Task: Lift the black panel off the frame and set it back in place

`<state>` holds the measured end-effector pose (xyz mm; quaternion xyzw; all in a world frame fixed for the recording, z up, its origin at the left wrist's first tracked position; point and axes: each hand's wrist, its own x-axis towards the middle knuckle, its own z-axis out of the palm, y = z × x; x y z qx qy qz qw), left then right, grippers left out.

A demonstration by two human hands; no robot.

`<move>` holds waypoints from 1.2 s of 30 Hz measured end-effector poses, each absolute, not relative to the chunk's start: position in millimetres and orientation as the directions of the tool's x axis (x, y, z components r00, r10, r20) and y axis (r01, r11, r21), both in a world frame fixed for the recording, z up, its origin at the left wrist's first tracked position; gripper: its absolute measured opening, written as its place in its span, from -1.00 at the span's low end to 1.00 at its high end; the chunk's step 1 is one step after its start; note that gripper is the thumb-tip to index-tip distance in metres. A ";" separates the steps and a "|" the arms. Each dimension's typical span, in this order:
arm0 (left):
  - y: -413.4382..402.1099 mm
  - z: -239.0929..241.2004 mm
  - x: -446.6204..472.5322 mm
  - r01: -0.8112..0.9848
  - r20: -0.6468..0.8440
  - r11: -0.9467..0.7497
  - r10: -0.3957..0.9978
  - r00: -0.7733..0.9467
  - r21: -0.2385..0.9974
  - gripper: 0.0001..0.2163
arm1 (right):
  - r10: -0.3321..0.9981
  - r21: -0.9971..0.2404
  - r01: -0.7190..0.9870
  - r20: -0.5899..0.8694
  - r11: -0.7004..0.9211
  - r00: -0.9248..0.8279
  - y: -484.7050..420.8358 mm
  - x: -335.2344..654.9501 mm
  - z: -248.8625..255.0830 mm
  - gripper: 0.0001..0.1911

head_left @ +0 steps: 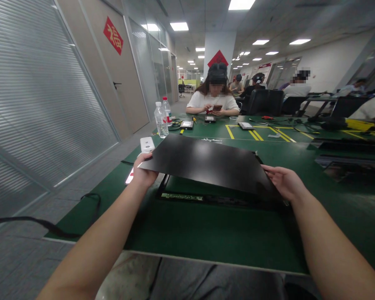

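A thin, dark rectangular panel with a smooth surface is held tilted above the green table. My left hand is closed on its left edge, fingers partly hidden behind it. At the right edge, my right hand grips the panel with its fingers close together. Below the panel lies a black frame, mostly covered by it. A pale green strip like a circuit board shows along the frame's near side.
Two plastic bottles and a white phone-like device stand or lie at the left. Dark flat panels lie at the right. Across the green table, a person holds a phone near several small drives.
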<state>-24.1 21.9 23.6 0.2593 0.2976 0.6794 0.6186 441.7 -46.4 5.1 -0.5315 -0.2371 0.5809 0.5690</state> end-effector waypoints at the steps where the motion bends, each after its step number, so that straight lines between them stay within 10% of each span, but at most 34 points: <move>1: 21.5 24.3 -23.5 -0.692 -0.023 -0.060 0.994 -0.110 0.719 -0.73 | 0.911 -0.886 -0.408 -0.337 -0.221 0.238 -44.8 444.0 3.5 -0.67; 14: 17.6 19.1 -19.5 -0.561 0.079 -0.067 0.997 -0.003 0.825 -0.47 | 0.827 -0.971 -0.165 -0.236 -0.175 0.511 -43.6 446.8 -1.2 -0.45; 36: 24.2 -13.3 -10.1 -0.422 0.068 -0.026 0.994 0.084 0.906 -0.40 | 0.740 -0.963 0.151 -0.065 -0.222 0.670 -35.3 462.4 -22.3 -0.79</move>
